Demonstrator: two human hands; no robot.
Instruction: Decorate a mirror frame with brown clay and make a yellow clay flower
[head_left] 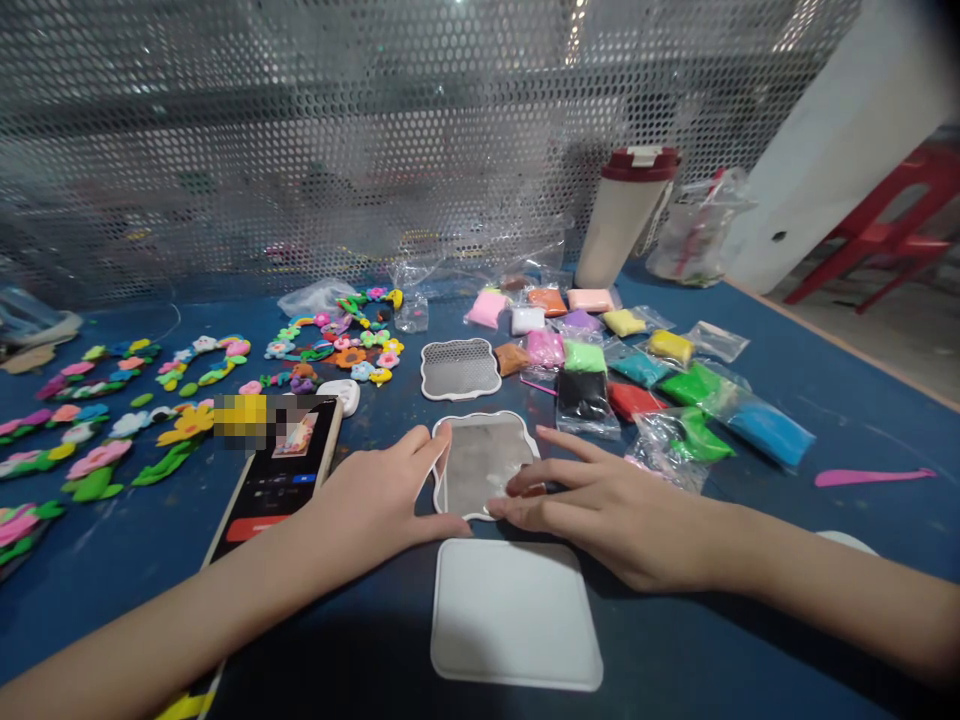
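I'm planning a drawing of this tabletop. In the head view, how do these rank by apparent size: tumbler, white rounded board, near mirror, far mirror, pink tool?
1. White rounded board
2. Tumbler and near mirror: too alike to rank; fingers cover part of the mirror
3. Far mirror
4. Pink tool

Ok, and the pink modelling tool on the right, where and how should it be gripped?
Probably by the broad left part of the pink modelling tool, pinched from above by the right hand: it lies flat on the blue table, uncovered, and its other end is thin.
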